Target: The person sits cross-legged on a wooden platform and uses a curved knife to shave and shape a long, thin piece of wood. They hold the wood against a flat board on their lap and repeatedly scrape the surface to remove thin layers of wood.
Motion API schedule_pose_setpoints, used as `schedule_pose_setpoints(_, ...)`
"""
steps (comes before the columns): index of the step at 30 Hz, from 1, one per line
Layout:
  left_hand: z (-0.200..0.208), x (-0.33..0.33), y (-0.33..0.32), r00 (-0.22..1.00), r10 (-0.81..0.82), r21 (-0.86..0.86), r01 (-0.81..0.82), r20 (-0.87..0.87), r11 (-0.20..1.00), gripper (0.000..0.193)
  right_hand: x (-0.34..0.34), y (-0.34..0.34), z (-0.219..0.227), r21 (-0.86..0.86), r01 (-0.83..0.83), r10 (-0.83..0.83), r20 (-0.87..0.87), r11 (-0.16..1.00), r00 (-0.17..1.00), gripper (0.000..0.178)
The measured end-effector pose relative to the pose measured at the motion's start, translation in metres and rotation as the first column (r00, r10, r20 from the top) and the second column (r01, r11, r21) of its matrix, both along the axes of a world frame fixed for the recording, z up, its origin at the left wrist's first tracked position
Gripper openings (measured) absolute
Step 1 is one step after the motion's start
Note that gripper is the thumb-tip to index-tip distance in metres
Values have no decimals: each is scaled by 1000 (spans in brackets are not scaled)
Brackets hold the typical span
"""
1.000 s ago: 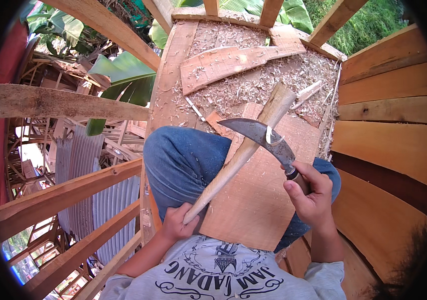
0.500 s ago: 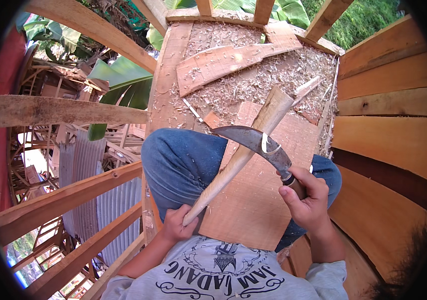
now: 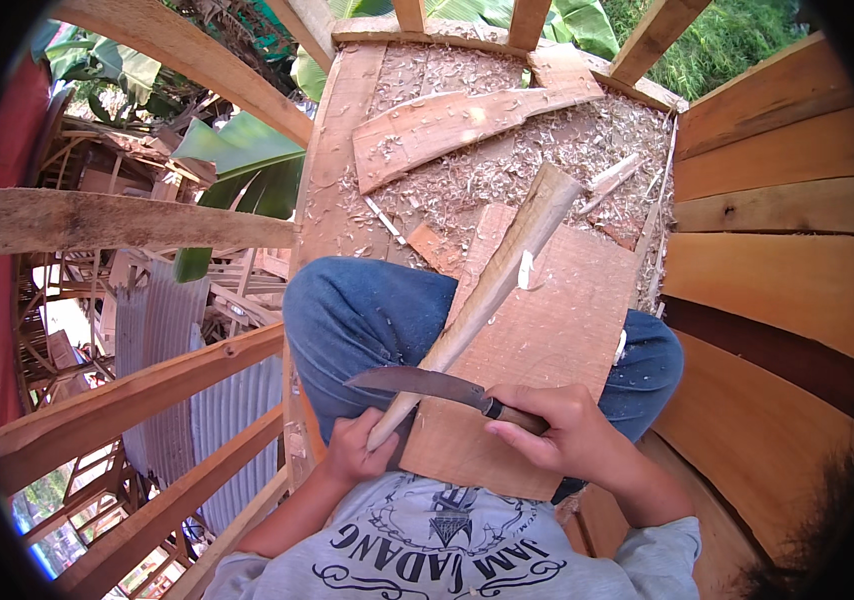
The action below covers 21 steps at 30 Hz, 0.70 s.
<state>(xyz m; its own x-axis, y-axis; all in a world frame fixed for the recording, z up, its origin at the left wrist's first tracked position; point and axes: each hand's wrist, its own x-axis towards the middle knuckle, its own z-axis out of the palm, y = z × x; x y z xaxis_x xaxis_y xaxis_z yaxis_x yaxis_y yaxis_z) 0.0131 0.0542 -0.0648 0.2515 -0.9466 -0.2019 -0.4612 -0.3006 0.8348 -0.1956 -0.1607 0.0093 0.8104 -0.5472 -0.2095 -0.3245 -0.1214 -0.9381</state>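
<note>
My left hand (image 3: pixel 355 447) is closed round the near, thinner end of a wooden stick (image 3: pixel 492 285), which slants away from me to its thicker far end. In my right hand (image 3: pixel 567 432) is the dark handle of a curved knife (image 3: pixel 417 382). Its blade points left and crosses over the stick just beyond my left fist; whether the edge bites the wood I cannot make out. Under the stick a flat wooden board (image 3: pixel 537 350) rests across my lap. A pale curled shaving (image 3: pixel 525 270) sits against the stick's right side.
Wood shavings (image 3: pixel 467 190) cover the plank floor ahead, where a cut plank (image 3: pixel 447 125) lies. Board walling (image 3: pixel 777 290) stands close on my right. Wooden rails (image 3: pixel 137 220) run along the left, with corrugated sheets (image 3: pixel 167 370) beyond them.
My right hand has drawn the knife toward me and to the left, from the stick's middle to near my left hand. The pale shaving on the blade is now off it, beside the stick.
</note>
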Motion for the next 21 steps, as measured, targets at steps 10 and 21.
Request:
schedule_pose_setpoints(10, -2, 2, 4, 1000, -15, 2, 15, 6, 1000, 10, -14, -14, 0, -75, 330, -326, 63, 941, 943, 28)
schedule_pose_setpoints(21, -4, 2, 3, 1000, -28, -13, 28, -2, 1000, 10, -10, -9, -9, -461, 373, -343, 151, 805, 927, 32)
